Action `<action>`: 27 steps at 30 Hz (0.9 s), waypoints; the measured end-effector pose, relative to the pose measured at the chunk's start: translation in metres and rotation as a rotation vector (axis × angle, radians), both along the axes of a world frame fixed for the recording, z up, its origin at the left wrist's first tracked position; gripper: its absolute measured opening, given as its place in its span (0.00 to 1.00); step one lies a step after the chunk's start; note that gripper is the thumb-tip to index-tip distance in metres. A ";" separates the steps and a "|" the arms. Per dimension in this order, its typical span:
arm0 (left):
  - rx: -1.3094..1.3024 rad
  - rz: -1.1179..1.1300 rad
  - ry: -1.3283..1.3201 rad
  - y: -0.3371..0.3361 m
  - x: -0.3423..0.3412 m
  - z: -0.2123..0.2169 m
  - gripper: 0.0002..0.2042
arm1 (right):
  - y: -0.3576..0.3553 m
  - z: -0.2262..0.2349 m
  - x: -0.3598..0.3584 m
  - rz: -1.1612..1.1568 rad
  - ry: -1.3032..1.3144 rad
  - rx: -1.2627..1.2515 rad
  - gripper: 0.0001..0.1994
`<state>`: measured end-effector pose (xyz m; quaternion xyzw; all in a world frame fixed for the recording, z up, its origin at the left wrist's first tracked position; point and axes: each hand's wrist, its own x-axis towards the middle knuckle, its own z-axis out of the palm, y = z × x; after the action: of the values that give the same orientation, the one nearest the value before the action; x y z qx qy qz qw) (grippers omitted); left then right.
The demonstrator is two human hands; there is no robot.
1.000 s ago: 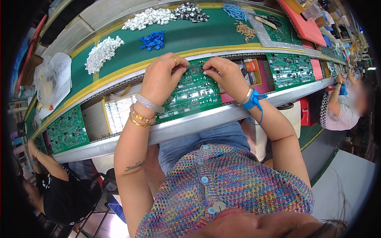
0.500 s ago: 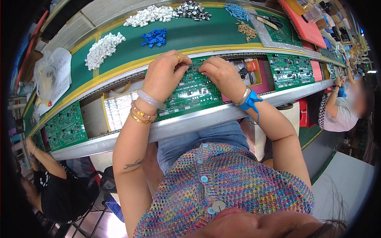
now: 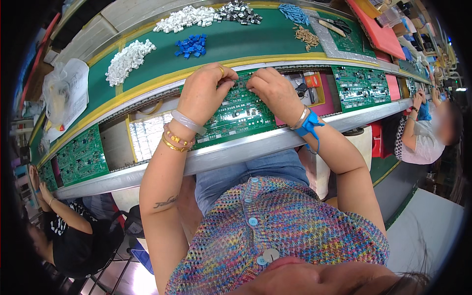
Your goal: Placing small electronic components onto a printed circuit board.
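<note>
In front of me a green circuit board (image 3: pixel 241 118) lies in the metal-edged track, with small parts and white connectors on it. My left hand (image 3: pixel 205 93) is over the board's far left portion, thumb and forefinger bent toward each other in a pinch. Whatever those fingertips hold, if anything, is too small to make out. Over the far right portion my right hand (image 3: pixel 276 92) has its fingers closed and pointing down at the board. Its fingertips hide what is between them. A blue strap (image 3: pixel 309 124) is around my right wrist.
Beyond the track are piles of white connectors (image 3: pixel 129 61), blue connectors (image 3: pixel 191 45), black parts (image 3: pixel 240 14), blue components (image 3: pixel 293 14) and tan components (image 3: pixel 306 38). Scissors (image 3: pixel 337 23) lie far right. More boards (image 3: pixel 361 87) sit along the track. Co-workers (image 3: pixel 424 129) are on both sides.
My two hands stay nearly in place, the right shifting only slightly. At the left, the co-worker's hands have moved over the track; the co-worker at the right has also moved their arms.
</note>
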<state>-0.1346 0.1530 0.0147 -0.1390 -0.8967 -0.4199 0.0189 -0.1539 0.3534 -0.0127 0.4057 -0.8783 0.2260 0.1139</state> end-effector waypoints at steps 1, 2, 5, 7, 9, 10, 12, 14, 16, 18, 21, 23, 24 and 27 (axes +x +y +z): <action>0.000 -0.003 0.000 0.000 0.000 0.000 0.06 | 0.001 0.001 0.000 -0.003 0.000 0.000 0.07; 0.003 -0.005 -0.005 0.000 0.000 -0.002 0.06 | 0.004 0.003 -0.002 -0.026 -0.028 -0.063 0.07; -0.016 -0.012 0.011 0.000 0.000 -0.005 0.06 | 0.023 0.017 -0.011 -0.219 -0.135 -0.200 0.06; -0.032 -0.023 0.032 0.002 0.001 -0.005 0.05 | 0.048 0.035 -0.026 -0.492 -0.190 -0.217 0.05; -0.098 -0.017 0.089 0.004 0.002 0.000 0.05 | 0.076 0.041 -0.047 -0.606 -0.163 -0.164 0.05; -0.097 -0.026 0.091 0.005 0.003 0.000 0.05 | 0.089 0.035 -0.057 -0.590 -0.095 -0.110 0.05; -0.163 -0.015 0.131 0.004 0.004 0.000 0.04 | 0.100 0.021 -0.072 -0.572 -0.029 -0.059 0.06; -0.168 -0.014 0.150 0.006 0.003 -0.002 0.04 | 0.104 0.011 -0.078 -0.550 0.043 0.025 0.06; -0.177 -0.010 0.166 0.008 0.002 -0.004 0.04 | 0.101 0.005 -0.079 -0.562 0.037 0.017 0.06; -0.161 -0.021 0.209 0.010 0.001 -0.005 0.04 | 0.097 0.001 -0.078 -0.575 0.024 0.006 0.06; -0.170 -0.022 0.200 0.013 0.001 -0.006 0.04 | 0.096 0.000 -0.081 -0.496 0.099 0.047 0.07; -0.179 -0.029 0.192 0.014 0.001 -0.006 0.04 | 0.093 -0.001 -0.082 -0.475 0.139 0.090 0.07; -0.183 -0.030 0.188 0.014 0.001 -0.005 0.04 | 0.093 -0.003 -0.082 -0.478 0.135 0.086 0.07; -0.183 -0.003 0.200 0.016 0.001 -0.007 0.04 | 0.090 -0.004 -0.081 -0.464 0.188 -0.018 0.07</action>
<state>-0.1339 0.1691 0.0075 -0.1824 -0.9248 -0.3203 0.0947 -0.2348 0.4437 -0.0167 0.2114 -0.9315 0.1627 0.2473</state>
